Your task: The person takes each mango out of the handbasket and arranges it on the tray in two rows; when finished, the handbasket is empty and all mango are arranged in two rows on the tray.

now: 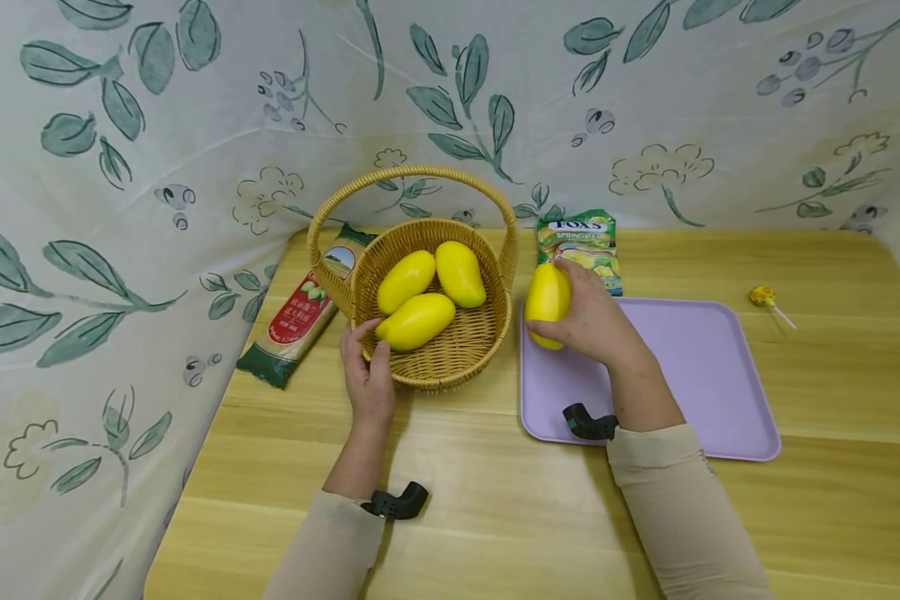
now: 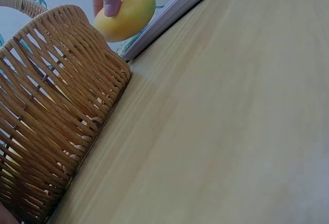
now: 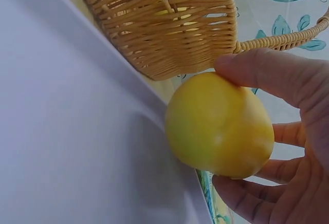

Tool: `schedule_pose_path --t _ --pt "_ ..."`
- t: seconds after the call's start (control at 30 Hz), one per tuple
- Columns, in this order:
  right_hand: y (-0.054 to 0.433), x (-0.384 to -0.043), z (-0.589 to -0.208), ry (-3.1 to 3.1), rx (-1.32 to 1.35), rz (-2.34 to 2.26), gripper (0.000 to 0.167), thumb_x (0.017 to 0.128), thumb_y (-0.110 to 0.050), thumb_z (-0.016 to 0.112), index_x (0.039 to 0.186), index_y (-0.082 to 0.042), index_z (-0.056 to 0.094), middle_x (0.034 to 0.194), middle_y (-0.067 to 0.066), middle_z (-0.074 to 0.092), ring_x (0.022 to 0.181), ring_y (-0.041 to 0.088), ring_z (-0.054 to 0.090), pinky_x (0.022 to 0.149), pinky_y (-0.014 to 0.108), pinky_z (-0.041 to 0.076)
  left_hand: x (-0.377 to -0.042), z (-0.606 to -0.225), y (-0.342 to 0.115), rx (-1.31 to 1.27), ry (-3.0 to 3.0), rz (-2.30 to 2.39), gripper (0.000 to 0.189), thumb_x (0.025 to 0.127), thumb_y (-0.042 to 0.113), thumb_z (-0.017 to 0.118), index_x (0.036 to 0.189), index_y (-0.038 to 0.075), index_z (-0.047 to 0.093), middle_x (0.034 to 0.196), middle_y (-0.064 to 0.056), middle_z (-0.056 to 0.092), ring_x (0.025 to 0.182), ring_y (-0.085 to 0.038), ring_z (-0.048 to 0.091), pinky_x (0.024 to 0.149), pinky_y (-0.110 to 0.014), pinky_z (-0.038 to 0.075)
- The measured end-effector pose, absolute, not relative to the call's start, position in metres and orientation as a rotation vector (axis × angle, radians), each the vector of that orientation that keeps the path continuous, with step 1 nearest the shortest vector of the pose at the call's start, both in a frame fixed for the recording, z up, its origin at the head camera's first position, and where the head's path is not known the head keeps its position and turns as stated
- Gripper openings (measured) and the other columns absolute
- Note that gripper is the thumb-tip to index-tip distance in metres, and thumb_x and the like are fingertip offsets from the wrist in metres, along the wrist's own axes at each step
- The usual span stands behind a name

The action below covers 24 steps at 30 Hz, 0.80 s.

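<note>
Right of centre in the head view, the right hand (image 1: pixel 594 315) grips a yellow mango (image 1: pixel 548 304), thumb on one side and fingers on the other; the fruit is held above the upper left corner of a lilac tray (image 1: pixel 690 367), just beside the basket (image 1: pixel 483 354). The right wrist view shows the mango's rounded end mid-frame, between the thumb above and the fingers below. The left hand (image 1: pixel 369 383) holds the lower left rim of the wicker basket, the tips of its thumb and forefinger reaching over the edge. Inside lie three more yellow mangoes (image 1: pixel 417 322), grouped toward the upper left of the basket, whose tall handle arches over its far side. Left of the basket, a red and green packet (image 1: pixel 297 325) lies slanted on the wooden worktop (image 1: pixel 480 517). A green FOX'S bag (image 1: pixel 579 235) lies at the tray's upper left edge, and a lollipop (image 1: pixel 762 296) near its upper right corner. Leaf-patterned cloth (image 1: pixel 195 150) hangs behind.
</note>
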State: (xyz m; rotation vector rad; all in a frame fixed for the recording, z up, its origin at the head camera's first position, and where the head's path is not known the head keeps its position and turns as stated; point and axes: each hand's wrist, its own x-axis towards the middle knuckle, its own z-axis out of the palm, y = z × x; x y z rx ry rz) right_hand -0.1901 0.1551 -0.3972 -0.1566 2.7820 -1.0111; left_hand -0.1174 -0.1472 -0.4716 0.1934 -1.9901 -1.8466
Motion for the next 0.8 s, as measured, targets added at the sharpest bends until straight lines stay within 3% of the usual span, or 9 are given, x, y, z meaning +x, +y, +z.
schedule_pose_path --t 0.3,0.8 --pt "0.157 -0.193 -0.405 2.782 -0.166 -0.971 0.102 0.08 -0.039 0.082 0.162 -0.012 0.027 0.156 0.028 0.034 0.118 0.042 0.05 0.098 0.062 0.048 -0.118 -0.472 -0.148 0.188 -1.982 -1.848 0.034 0.1 0.012 0.049 0.131 0.002 0.056 0.169 -0.011 0.016 0.159 -0.028 0.006 0.129 -0.051 0.004" --pt "0.153 -0.193 -0.411 2.772 -0.162 -0.942 0.101 0.082 -0.042 0.08 0.163 -0.016 0.025 0.158 0.027 0.031 0.118 0.041 0.051 0.1 0.061 0.047 -0.118 -0.472 -0.148 0.192 -2.01 -1.845 0.034 0.1 0.01 0.049 0.132 0.002 0.055 0.169 -0.01 0.016 0.16 -0.027 0.004 0.129 -0.05 0.004"
